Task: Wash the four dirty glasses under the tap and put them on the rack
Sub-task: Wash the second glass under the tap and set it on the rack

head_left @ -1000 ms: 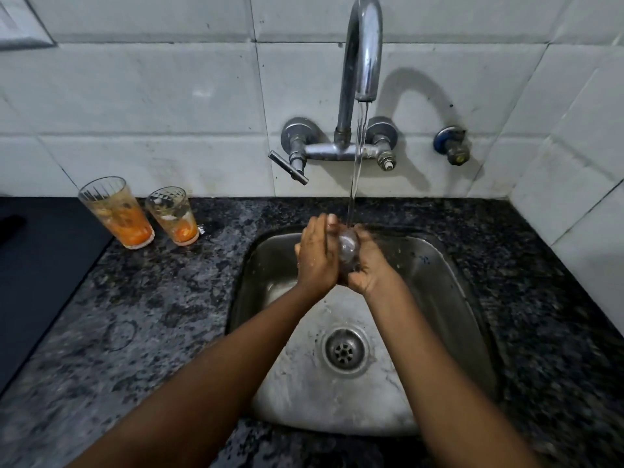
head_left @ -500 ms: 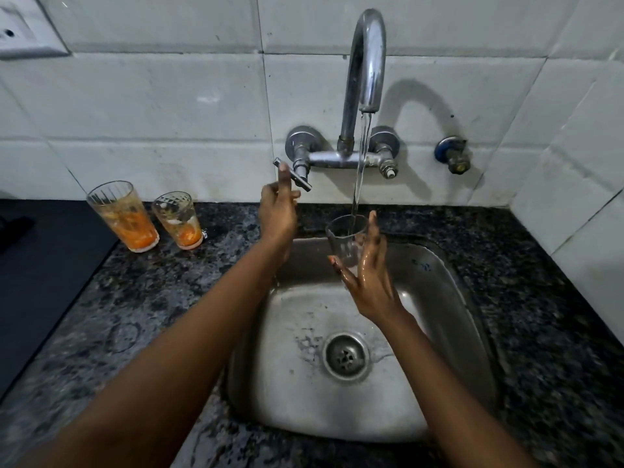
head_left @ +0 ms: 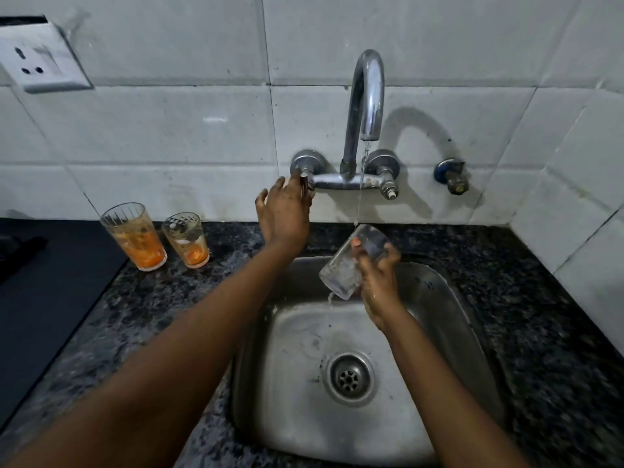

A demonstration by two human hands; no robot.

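My right hand (head_left: 378, 275) grips a clear glass (head_left: 347, 268) over the steel sink (head_left: 449, 298), tipped mouth-down to the left, and water pours out of it. A thin stream falls from the chrome tap (head_left: 366, 96) onto the glass's base. My left hand (head_left: 283, 211) reaches up to the tap's left lever (head_left: 305, 180), fingers on it. Two dirty glasses with orange residue stand on the counter at the left: a taller one (head_left: 133, 236) and a shorter one (head_left: 187, 239). No rack is in view.
Dark speckled granite counter (head_left: 540, 315) surrounds the sink. A black hob surface (head_left: 40, 288) lies at the far left. A wall socket (head_left: 40, 59) sits at upper left, a capped pipe outlet (head_left: 450, 177) right of the tap. The drain (head_left: 350, 378) is open.
My left hand left the glass and went up to the tap lever. My right hand tipped the glass from upright to mouth-down, emptying it. The stream has thinned.
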